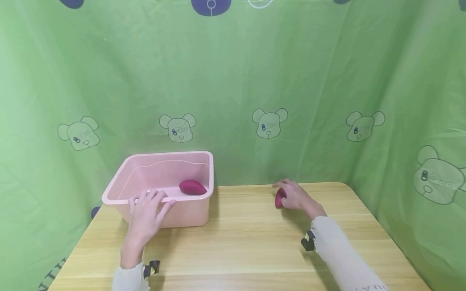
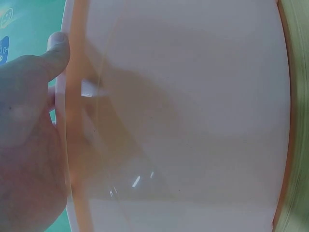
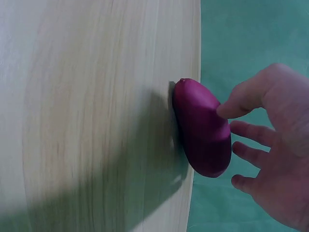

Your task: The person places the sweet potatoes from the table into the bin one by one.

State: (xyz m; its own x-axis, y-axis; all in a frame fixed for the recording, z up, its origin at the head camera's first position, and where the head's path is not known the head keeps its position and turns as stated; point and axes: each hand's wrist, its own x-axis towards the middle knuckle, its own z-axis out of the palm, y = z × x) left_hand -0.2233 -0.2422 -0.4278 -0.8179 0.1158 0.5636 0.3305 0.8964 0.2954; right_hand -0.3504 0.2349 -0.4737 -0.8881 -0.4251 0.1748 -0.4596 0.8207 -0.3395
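A pink plastic basin (image 1: 185, 212) stands at the left of the table. My left hand (image 1: 145, 216) grips its near rim, fingers over the edge and thumb on the outer side; the left wrist view shows the thumb (image 2: 59, 48) at the rim. Inside the basin lies a smooth, oblong purplish-red object (image 1: 192, 187). A second such object (image 3: 202, 128), with a small nub at one end, is near the table's back edge. My right hand (image 1: 294, 196) is over it, the thumb seeming to touch its side and the other fingertips close to its edge, not visibly wrapped round it.
The light wooden table (image 1: 236, 250) ends at a green curtain (image 1: 233, 81) with bear-head prints, which also hangs along both sides. A black wrist mount (image 1: 308, 241) sits on the right sleeve, and another mount (image 1: 151, 268) on the left.
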